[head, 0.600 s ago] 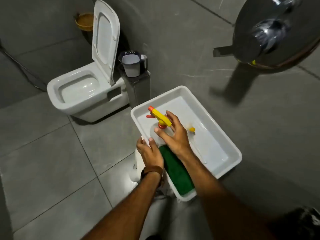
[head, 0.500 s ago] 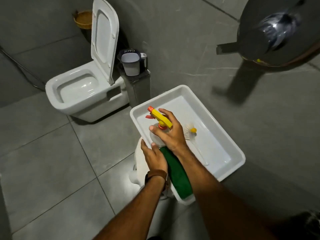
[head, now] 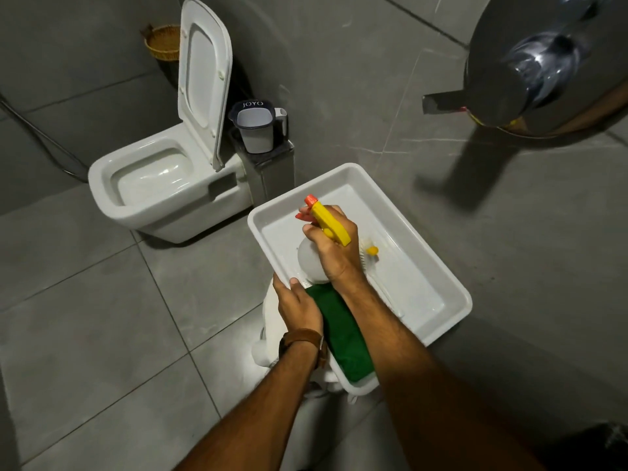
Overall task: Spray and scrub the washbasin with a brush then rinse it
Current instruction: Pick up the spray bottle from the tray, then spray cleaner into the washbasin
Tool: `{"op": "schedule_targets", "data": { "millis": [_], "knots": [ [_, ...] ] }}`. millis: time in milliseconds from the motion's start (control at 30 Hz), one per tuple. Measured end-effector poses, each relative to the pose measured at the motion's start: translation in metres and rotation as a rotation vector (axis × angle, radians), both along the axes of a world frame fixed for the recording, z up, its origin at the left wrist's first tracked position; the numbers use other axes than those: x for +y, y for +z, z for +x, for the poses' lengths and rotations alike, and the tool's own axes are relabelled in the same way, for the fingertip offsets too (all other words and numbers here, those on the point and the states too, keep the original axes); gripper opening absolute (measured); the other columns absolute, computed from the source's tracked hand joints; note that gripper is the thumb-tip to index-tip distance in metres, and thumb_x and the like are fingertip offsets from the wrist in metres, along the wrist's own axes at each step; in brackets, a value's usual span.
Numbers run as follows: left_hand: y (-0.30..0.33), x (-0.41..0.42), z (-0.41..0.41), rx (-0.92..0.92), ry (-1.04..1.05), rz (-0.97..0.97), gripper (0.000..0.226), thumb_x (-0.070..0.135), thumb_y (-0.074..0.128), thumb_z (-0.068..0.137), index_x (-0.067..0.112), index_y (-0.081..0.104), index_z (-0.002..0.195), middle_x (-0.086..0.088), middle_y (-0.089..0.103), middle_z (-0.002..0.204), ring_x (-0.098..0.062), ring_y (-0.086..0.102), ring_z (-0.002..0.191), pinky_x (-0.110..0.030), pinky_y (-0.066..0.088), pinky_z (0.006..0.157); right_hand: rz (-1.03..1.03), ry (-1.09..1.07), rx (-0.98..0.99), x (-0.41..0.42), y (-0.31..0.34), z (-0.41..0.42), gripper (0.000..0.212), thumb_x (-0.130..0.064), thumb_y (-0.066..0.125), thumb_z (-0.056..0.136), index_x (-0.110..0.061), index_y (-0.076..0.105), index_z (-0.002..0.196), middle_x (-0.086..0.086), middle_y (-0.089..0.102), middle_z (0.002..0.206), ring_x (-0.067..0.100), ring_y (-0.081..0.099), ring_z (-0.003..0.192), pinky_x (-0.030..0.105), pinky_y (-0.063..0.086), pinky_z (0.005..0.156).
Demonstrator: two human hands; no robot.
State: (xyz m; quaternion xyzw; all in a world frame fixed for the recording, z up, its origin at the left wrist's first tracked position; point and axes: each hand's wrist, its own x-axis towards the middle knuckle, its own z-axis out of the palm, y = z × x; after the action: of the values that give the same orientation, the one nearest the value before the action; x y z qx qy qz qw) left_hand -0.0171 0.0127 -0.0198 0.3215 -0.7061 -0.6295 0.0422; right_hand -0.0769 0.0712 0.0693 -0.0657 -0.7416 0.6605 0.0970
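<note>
A white rectangular washbasin (head: 438, 283) stands on a white pedestal below me. My right hand (head: 334, 253) grips a white spray bottle (head: 311, 261) with a yellow and orange trigger head, held over the basin with the nozzle pointing to the far left corner. My left hand (head: 297, 305) rests on the basin's near left rim, fingers curled over the edge. A white brush with a yellow tip (head: 369, 250) lies inside the basin, partly hidden behind my right hand. A green cloth (head: 343, 338) lies on the near rim between my wrists.
A white toilet (head: 153, 185) with its lid raised stands at left. Beside it a white jug (head: 256, 129) sits on a steel bin (head: 272, 171). A wicker basket (head: 163, 40) is at the back. A round mirror (head: 547, 59) hangs at the upper right. Grey tile floor spreads at left.
My right hand has closed fully round the spray bottle's neck and lifted it slightly, fingers now on the trigger. The left hand stays on the rim.
</note>
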Motion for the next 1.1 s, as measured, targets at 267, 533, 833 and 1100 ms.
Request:
{"op": "schedule_targets", "data": {
  "millis": [267,533,833,1100],
  "knots": [
    [0.016,-0.008,0.014,-0.04,-0.112,-0.145,0.061,0.03,0.034,0.103,0.011,0.008,0.154,-0.01,0.015,0.162,-0.026,0.023,0.147,-0.03,0.019,0.118,-0.086,-0.155,0.016,0.036,0.057,0.06,0.048,-0.008,0.063,0.087,-0.05,0.076,0.106,-0.008,0.079,0.109,0.019,0.074,0.106,0.034,0.058,0.094],
    [0.099,0.038,0.088,0.138,-0.439,-0.218,0.055,0.028,0.032,0.104,0.011,0.017,0.154,-0.008,0.022,0.161,-0.022,0.021,0.148,-0.036,0.019,0.119,-0.188,-0.527,-0.012,0.084,0.141,0.207,0.062,0.011,0.064,0.082,-0.046,0.078,0.101,-0.004,0.079,0.091,0.01,0.073,0.087,0.024,0.054,0.082],
    [0.156,0.133,0.254,0.225,-0.921,-0.162,0.051,0.026,0.034,0.104,0.005,0.028,0.15,-0.015,0.032,0.156,-0.026,0.031,0.143,-0.026,0.02,0.115,-0.142,-0.883,-0.156,0.117,0.212,0.491,0.023,-0.058,0.063,0.092,-0.068,0.064,0.112,-0.011,0.079,0.104,0.005,0.072,0.101,0.029,0.064,0.073],
    [0.134,0.172,0.382,0.061,-1.151,-0.207,0.052,0.035,0.034,0.103,0.007,0.037,0.147,-0.016,0.044,0.149,-0.032,0.041,0.137,-0.034,0.029,0.111,-0.275,-1.072,-0.505,0.151,0.211,0.716,0.032,-0.021,0.051,0.106,-0.024,0.058,0.137,0.016,0.074,0.108,0.029,0.068,0.099,0.049,0.059,0.078]
  ]
}}
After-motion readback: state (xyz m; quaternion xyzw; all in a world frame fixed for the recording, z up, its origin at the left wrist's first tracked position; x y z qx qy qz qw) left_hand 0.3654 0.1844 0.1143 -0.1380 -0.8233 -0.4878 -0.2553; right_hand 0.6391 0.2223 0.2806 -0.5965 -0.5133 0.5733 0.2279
